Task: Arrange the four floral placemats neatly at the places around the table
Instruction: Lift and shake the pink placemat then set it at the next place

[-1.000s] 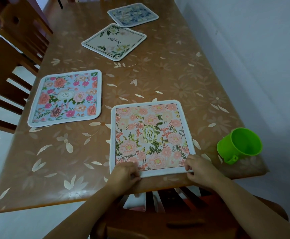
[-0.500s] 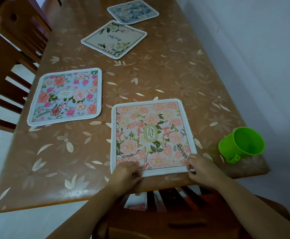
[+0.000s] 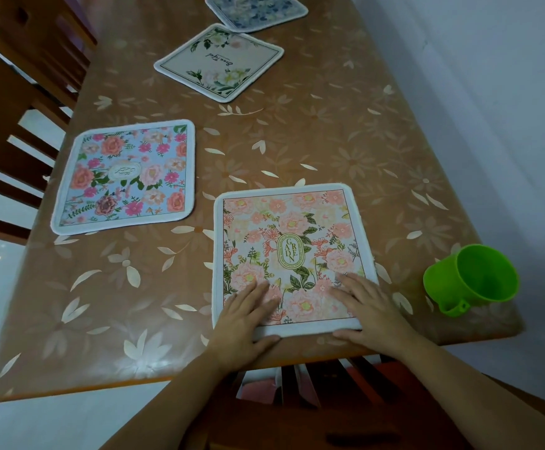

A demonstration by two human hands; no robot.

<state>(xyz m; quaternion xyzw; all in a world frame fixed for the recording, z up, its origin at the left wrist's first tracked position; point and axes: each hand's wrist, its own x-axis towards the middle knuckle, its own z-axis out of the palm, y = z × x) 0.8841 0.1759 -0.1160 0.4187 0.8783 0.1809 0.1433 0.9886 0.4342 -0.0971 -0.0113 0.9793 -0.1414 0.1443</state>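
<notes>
Four floral placemats lie on the table [image 3: 345, 131]. Both my hands rest flat, fingers spread and gripping nothing, on the pink "Garden" placemat [image 3: 289, 251] at the near edge: left hand [image 3: 245, 315] on its near left corner, right hand [image 3: 366, 308] on its near right. Beside it stands a green cup [image 3: 472, 279].

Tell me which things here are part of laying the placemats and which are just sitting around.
Part of the job: pink Garden placemat, blue rose placemat, cream placemat, dark blue placemat, left hand, right hand, table.

Lying about: green cup, wooden chairs.
</notes>
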